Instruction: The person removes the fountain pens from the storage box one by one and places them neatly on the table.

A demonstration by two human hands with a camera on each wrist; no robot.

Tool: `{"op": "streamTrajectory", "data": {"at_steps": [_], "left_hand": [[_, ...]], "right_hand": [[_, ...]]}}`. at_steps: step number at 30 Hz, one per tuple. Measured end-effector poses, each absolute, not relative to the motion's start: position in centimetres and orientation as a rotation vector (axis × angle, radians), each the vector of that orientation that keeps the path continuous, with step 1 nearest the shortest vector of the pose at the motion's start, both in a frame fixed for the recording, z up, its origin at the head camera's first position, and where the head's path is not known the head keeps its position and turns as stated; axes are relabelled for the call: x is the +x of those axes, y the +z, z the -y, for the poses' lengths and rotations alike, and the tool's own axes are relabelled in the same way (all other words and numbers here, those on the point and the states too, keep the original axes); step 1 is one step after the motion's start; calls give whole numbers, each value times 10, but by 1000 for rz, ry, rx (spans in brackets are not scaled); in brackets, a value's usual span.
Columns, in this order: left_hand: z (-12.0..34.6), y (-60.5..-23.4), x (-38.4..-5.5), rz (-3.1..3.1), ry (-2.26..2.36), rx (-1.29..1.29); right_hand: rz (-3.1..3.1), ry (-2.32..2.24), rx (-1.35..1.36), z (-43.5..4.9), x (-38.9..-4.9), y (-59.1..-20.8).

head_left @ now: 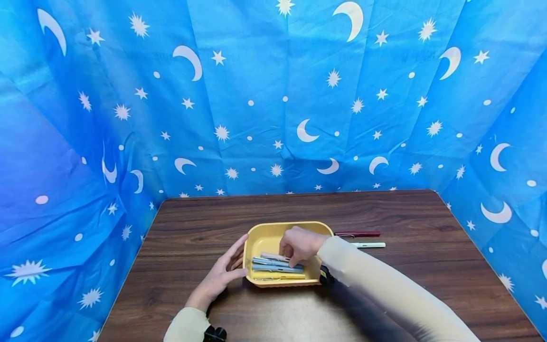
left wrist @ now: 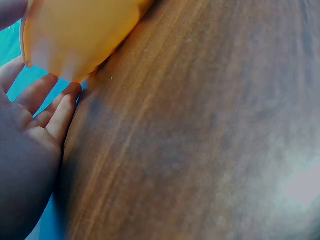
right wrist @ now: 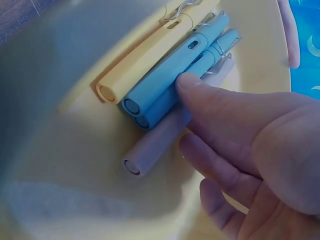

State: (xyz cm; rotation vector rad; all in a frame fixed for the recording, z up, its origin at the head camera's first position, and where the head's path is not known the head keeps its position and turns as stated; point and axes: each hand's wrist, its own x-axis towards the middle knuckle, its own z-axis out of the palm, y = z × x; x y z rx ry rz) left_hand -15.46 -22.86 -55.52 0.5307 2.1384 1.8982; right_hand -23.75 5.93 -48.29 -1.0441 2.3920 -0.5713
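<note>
A yellow plastic tray stands on the table with several pens in it. Against its left end rests my left hand, the fingers extended and thumb near the front corner. My right hand reaches inside over the pens. Its thumb and forefinger lie on either side of a pale pink pen and pinch it, the thumb tip also overlapping a blue pen. Another, lighter blue pen lies alongside, then a yellow pen by the near wall.
Right of the tray, a dark red pen and a mint green pen lie on the brown wooden table, partly hidden by tray and arm. A blue curtain with moons and stars surrounds the back and sides.
</note>
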Motion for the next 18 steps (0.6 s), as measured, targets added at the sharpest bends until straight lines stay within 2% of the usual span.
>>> {"op": "streamTrajectory", "data": {"at_steps": [18], "left_hand": [[230, -558, -156, -2142, 1898, 597]], "right_hand": [[-2399, -622, -1057, -66, -236, -484]]}}
